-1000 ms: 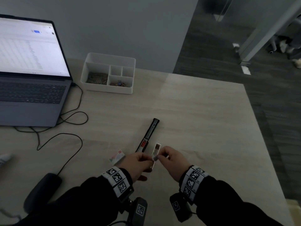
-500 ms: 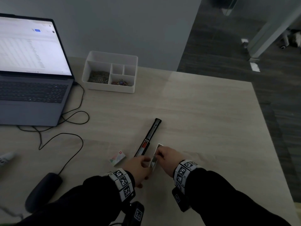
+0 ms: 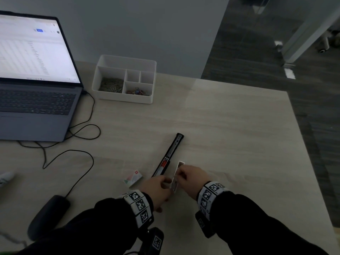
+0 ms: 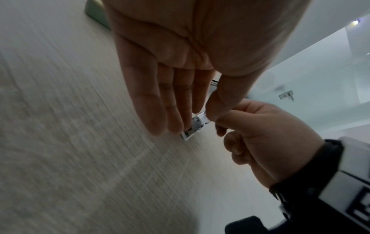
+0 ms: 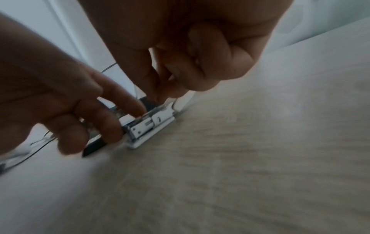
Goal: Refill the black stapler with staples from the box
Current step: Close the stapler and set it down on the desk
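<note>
The black stapler [image 3: 170, 153] lies opened out flat on the table, its red-marked magazine facing up. Just right of it sits the white staple tray [image 3: 176, 178] of the box, holding silver staple strips [image 5: 149, 125]. My left hand [image 3: 165, 184] holds the tray's near end between fingertips and thumb. My right hand [image 3: 180, 175] has its fingers curled, and thumb and forefinger pinch down into the tray's middle, onto the staples. What lies exactly between those fingertips is hidden. The box's printed sleeve [image 3: 133, 178] lies left of the stapler.
A white organiser [image 3: 127, 60] with paper clips and pins stands at the back. A laptop [image 3: 35, 100] fills the left, its black cables [image 3: 81, 129] looping toward a dark mouse [image 3: 48, 216]. The table's right edge [image 3: 301, 137] drops to the floor.
Both hands have brought the staple tray down from the air onto the table beside the stapler. The right hand now reaches into the tray from above.
</note>
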Demonstrator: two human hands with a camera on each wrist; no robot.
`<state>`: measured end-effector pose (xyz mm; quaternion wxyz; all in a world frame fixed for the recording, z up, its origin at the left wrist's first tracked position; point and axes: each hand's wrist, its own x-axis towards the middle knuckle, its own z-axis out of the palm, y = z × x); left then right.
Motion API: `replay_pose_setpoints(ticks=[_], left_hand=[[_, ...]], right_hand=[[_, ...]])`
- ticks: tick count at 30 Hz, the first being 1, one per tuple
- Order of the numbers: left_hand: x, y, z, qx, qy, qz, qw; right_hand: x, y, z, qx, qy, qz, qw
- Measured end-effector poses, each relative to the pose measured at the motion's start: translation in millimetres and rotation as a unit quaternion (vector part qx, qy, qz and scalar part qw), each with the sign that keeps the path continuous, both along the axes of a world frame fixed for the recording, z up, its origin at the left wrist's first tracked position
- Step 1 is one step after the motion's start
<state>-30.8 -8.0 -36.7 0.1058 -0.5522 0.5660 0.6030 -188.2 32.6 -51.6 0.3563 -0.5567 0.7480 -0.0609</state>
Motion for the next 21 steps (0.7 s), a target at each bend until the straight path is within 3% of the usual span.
replay_pose_setpoints(ticks=[3, 5, 8, 13, 21], left_hand=[[0, 0, 1, 0.008, -0.004, 0.004, 1.0], [-1, 0, 2, 0.015, -0.006, 0.008, 1.0], [-1, 2, 4, 0.039, -0.001, 0.016, 0.999], [-1, 4, 5, 0.041, 0.013, 0.014, 0.999], [1, 9, 5, 0.014, 0.026, 0.002, 1.0]], right_hand=[[-10, -3, -5, -0.042, -0.042, -0.141, 0.988], [-16, -5, -11, -0.02, -0.068, -0.165, 0.984], [-16, -8, -19, -0.001, -0.068, -0.144, 0.987], [-13, 3, -14, -0.077, -0.099, -0.143, 0.982], [0, 34, -20, -0.114, -0.054, -0.015, 0.992]])
